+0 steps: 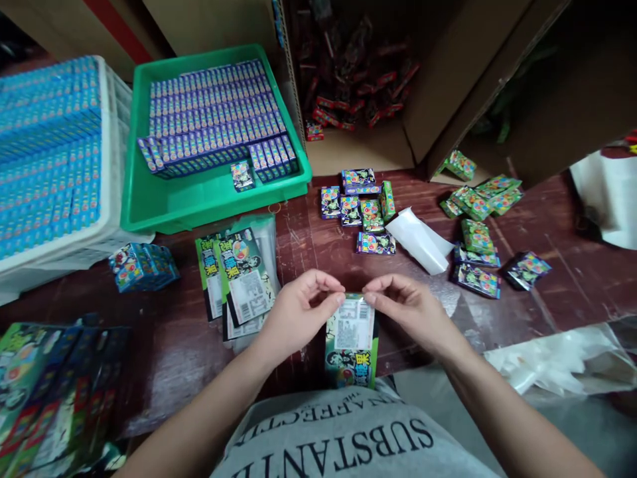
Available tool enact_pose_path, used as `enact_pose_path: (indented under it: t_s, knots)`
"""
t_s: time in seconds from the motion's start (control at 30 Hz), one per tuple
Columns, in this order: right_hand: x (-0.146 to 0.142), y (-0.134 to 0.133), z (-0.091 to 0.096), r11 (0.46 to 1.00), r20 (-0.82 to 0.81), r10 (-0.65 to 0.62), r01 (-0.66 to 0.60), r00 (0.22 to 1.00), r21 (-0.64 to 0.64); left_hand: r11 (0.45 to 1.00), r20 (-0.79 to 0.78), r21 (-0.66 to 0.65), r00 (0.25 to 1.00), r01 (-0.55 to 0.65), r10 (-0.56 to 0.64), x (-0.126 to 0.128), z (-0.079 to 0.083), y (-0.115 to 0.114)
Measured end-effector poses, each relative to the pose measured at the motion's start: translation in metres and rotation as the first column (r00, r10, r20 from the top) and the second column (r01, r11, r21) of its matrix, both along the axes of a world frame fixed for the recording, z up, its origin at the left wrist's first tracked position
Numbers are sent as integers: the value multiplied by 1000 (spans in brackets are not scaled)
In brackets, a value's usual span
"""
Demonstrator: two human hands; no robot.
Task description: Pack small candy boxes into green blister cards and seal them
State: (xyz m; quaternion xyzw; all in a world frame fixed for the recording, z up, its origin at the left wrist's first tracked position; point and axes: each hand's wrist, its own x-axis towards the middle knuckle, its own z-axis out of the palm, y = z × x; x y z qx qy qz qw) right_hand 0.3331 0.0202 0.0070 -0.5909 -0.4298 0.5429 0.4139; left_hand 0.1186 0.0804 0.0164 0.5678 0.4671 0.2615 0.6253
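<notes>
Both hands pinch the top edge of a green printed packet (352, 345) held upright over the near edge of the dark wooden table (547, 239). My left hand (296, 315) grips its upper left corner with thumb and forefinger. My right hand (408, 309) grips the upper right corner the same way. The packet shows a white label with a square code and cartoon art below. A pile of similar packets in clear sleeves (241, 279) lies just left of my left hand.
A green tray (199, 199) with rows of purple boxes and a white crate (107, 226) of blue boxes stand at the back left. Small boxes (361, 206) and green ones (478, 232) are scattered ahead. Clear plastic bags (562, 362) lie right; open cardboard boxes (358, 146) behind.
</notes>
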Motion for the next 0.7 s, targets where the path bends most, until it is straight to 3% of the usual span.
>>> enact_pose_path:
  t_s: [0.17,0.3,0.4,0.47,0.53,0.57,0.6,0.63,0.7]
  knots:
    - [17,1,0,995,-13,46,-47,999,-86,992,-59,-50,991,117,-120,7,6,13]
    - [34,-4,2,970,51,232,-235,971,59,973,9,1,973,230,-230,3,5,13]
    - [48,-2,5,910,332,277,-357,902,210,959,-62,93,963,268,-263,2,2,12]
    - [60,5,4,903,637,95,-335,765,268,942,-184,132,941,309,-283,4,-2,15]
    - [75,12,-3,934,840,-124,-224,528,279,918,-307,174,905,357,-294,6,-5,19]
    - [83,15,-7,953,887,-164,-162,432,255,900,-358,202,884,387,-300,6,-7,21]
    - [91,18,-12,972,907,-159,-97,391,212,877,-398,239,866,416,-303,7,-9,23]
    - [97,19,-17,987,901,-134,-30,413,160,853,-430,282,853,439,-297,8,-10,25]
    - [105,19,-22,991,783,-129,96,608,88,815,-456,371,852,446,-258,9,-13,28]
